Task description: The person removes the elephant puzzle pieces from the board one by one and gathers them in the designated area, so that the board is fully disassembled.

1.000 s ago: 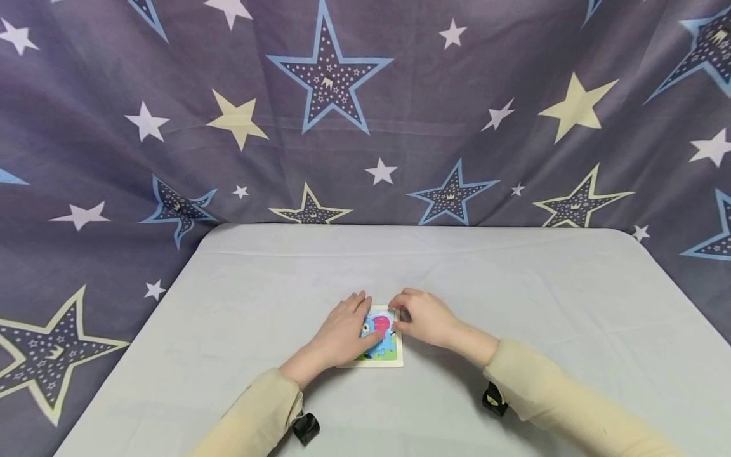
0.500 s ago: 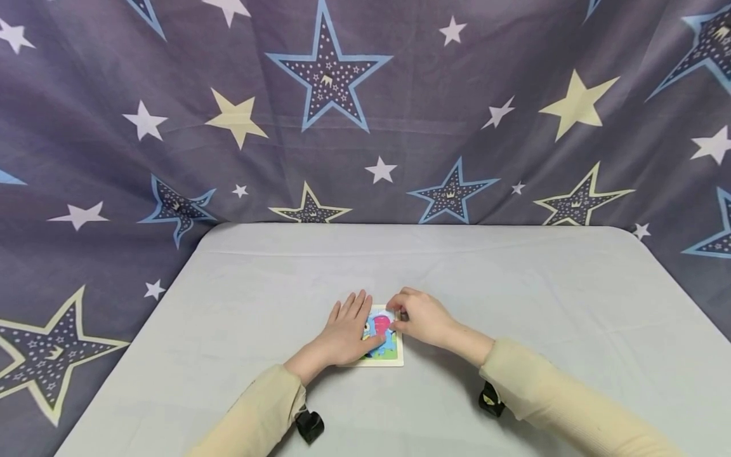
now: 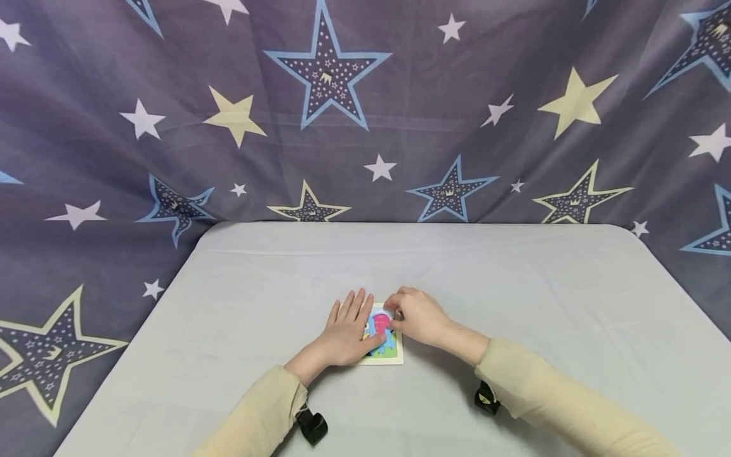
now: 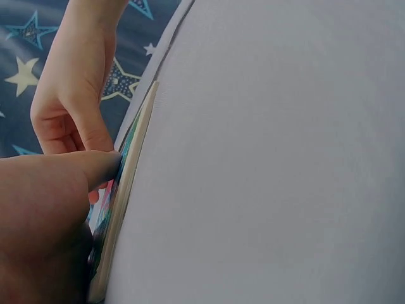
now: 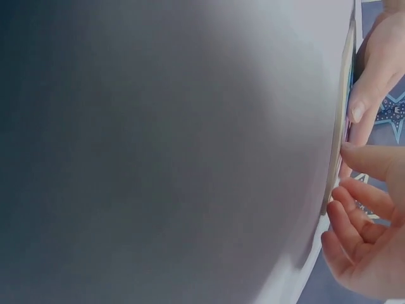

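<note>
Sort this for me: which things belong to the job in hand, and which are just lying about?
Likely the job:
picture board
left hand, resting on it
right hand, at its far right corner

Likely just surroundings:
pale table
starry backdrop
black wrist devices, worn, not lying about

Showed matt, wood-like edging (image 4: 135, 158) on a printed board (image 3: 391, 349), a matt, mostly smooth tablecloth (image 3: 485, 273) and a creased fabric backdrop (image 3: 400, 130).

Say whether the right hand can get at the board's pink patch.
Likely yes: the right hand is at the right edge of the board, and the left hand leaves the pink patch largely uncovered.
</note>
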`<move>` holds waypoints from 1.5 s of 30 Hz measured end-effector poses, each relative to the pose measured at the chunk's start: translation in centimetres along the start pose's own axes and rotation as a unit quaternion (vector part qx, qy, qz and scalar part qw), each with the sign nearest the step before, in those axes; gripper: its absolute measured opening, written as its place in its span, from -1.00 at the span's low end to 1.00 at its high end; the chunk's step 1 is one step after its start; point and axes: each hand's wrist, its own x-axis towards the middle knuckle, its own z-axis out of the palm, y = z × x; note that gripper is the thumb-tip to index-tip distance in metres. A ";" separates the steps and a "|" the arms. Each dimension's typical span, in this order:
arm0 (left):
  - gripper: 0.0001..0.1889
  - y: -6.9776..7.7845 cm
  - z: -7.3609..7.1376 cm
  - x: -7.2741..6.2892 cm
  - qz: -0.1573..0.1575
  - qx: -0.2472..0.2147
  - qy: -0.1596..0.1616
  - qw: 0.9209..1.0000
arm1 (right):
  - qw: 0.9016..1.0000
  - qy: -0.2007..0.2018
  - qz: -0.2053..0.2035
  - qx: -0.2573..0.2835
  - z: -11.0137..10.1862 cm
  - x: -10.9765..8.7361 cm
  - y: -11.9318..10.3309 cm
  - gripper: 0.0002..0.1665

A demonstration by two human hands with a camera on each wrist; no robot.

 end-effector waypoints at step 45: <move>-0.18 0.3 0.2 0.2 -0.018 0.014 0.012 1.000 | 0.997 0.020 0.069 -0.033 -0.3 0.1 -1.5 -0.56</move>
